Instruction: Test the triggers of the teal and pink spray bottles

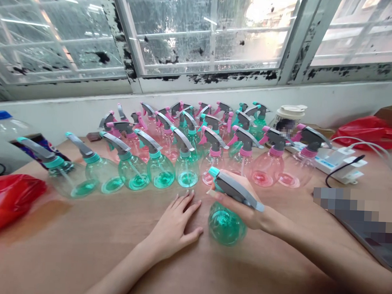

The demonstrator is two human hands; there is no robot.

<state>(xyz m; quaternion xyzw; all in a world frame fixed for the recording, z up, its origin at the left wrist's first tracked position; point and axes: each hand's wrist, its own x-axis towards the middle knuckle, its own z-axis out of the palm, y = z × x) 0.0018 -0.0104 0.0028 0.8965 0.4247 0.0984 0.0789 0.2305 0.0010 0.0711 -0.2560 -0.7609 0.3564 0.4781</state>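
Note:
My right hand [245,205] is wrapped round the neck of a green spray bottle [227,226] with a grey and teal trigger head. This bottle is close to the table top; I cannot tell whether its base touches. To its left my left hand [179,222] lies flat on the table [164,280], fingers spread, holding nothing. Just beyond both hands stands a front row of spray bottles: green ones [161,171] on the left and pink ones [268,169] on the right. Several more pink and green bottles stand behind them, partly hidden.
A red plastic bag [11,202] lies at the left, near a clear bottle with a blue cap [4,117]. At the right are a white power strip [341,164] with cables, a pixelated dark device [367,232], a lidded cup [288,116] and another red bag [372,131]. Windows rise behind.

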